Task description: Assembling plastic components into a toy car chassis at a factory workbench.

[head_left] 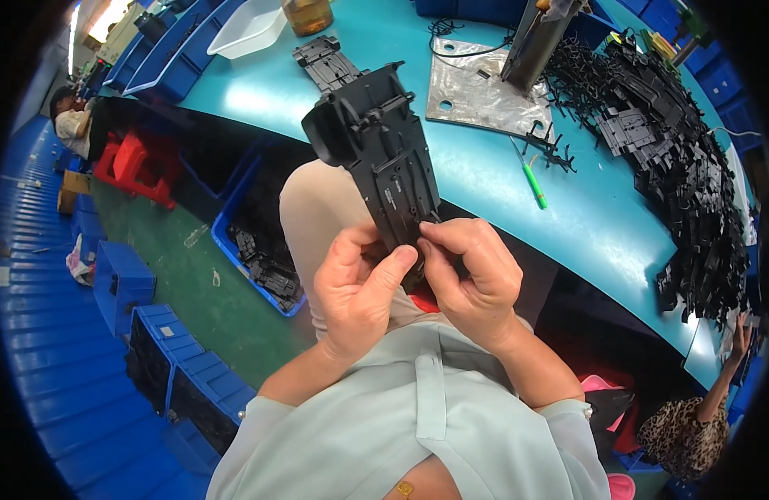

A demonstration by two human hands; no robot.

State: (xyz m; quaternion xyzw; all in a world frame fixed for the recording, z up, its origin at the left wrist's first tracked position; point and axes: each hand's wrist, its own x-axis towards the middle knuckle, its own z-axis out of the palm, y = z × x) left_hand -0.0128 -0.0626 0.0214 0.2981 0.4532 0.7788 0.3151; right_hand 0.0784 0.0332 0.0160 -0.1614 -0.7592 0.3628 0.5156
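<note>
A long black plastic toy-car chassis [394, 179] is tilted up in front of me, its far end over the table edge. My left hand [357, 287] is closed round its near end, thumb on the upper face. At the right edge of that same end, my right hand [478, 271] has thumb and forefinger pinched together against the chassis. Whether a small part sits between those fingertips is hidden. Beyond the held piece, another black plastic chassis part [326, 62] lies on the teal table [484, 179].
A metal base plate [476, 87] carries an upright post. Right of it are a green-handled screwdriver [534, 185], thin black branched parts [576, 79] and a big heap of black parts [684, 183]. A blue bin [288, 308] stands below left. Co-workers sit at both sides.
</note>
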